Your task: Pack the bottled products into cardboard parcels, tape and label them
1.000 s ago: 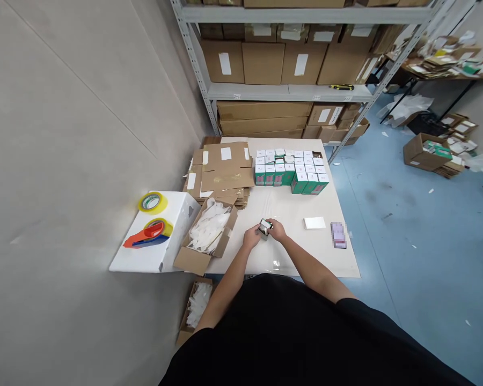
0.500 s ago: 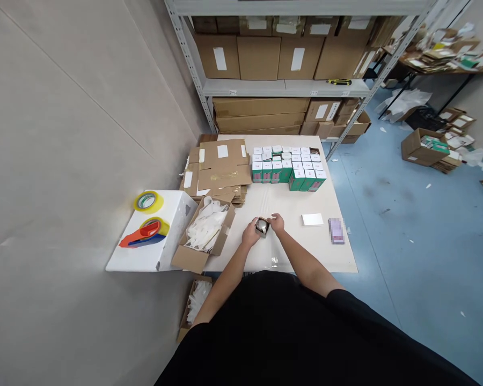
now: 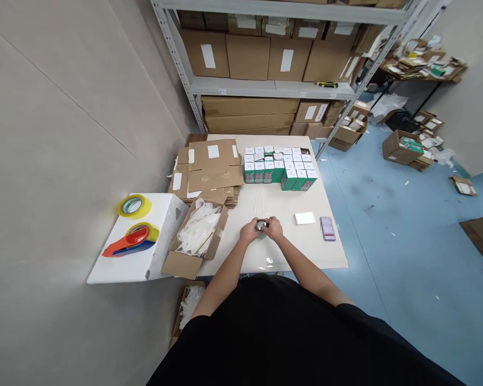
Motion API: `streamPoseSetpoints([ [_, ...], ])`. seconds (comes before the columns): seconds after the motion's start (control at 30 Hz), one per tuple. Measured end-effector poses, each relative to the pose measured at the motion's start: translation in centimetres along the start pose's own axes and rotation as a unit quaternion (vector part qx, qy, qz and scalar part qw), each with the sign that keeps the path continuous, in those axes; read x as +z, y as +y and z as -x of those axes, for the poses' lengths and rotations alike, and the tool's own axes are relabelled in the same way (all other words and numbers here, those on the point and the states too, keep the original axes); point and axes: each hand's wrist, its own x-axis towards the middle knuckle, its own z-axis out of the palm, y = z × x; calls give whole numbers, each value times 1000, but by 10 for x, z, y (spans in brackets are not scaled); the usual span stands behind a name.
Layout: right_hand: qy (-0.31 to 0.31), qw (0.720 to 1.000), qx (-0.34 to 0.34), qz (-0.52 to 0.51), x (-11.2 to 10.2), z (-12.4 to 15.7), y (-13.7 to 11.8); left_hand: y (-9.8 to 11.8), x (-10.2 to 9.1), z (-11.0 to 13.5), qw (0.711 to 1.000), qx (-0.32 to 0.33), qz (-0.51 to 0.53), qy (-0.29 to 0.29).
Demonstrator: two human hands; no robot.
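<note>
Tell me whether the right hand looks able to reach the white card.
Probably yes. The right hand sits close to the white card with no object between them, though it shares a small object with the left hand and may need to let go first.

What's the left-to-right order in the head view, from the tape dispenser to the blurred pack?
tape dispenser → cardboard box → left hand → small item → right hand → white card → blurred pack
</note>
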Motion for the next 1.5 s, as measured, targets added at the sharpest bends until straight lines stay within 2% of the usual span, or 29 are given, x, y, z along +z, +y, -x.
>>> streamPoseSetpoints([
  [0.13, -21, 998, 41, 53, 1, 6, -7, 3, 11, 6, 999, -29, -2, 20],
  [0.37, -29, 996, 65, 58, 12, 2, -18, -10, 15, 12, 998, -19, 57, 17],
  [0.5, -21, 999, 29, 34, 17, 4, -22, -20, 15, 14, 995, -47, 78, 29],
  [0.6, 9, 1000, -4, -4, 11, 9, -25, -24, 16, 15, 993, -48, 94, 45],
  [0.67, 37, 998, -17, -47, -3, 11, -29, -25, 17, 16, 992, -45, 96, 64],
  [0.73, 57, 993, -21, -102, -26, 10, -35, -25, 19, 16, 991, -47, 96, 78],
  [0.8, 64, 985, -26, -155, -58, 9, -44, -22, 21, 16, 990, -53, 98, 83],
  [0.97, 92, 952, -119, -268, -143, 10, -76, -14, 28, 19, 990, -47, 114, 72],
  [1.07, 104, 929, -160, -318, -180, 16, -96, -13, 25, 23, 987, -23, 145, 67],
  [1.13, 110, 919, -185, -329, -199, 20, -107, -13, 14, 26, 982, -8, 177, 69],
  [1.2, 110, 914, -209, -331, -215, 26, -116, -11, -8, 29, 973, 3, 216, 84],
  [1.27, 106, 908, -230, -334, -229, 31, -124, -1, -42, 34, 956, 19, 262, 130],
  [1.33, 103, 903, -248, -337, -240, 37, -131, 17, -83, 41, 924, 50, 317, 206],
  [1.4, 101, 898, -263, -336, -248, 44, -137, 44, -125, 52, 877, 138, 380, 258],
  [1.43, 101, 897, -271, -335, -250, 47, -141, 60, -143, 59, 860, 195, 398, 255],
  [1.5, 103, 893, -286, -332, -252, 53, -147, 91, -173, 71, 842, 282, 396, 233],
])
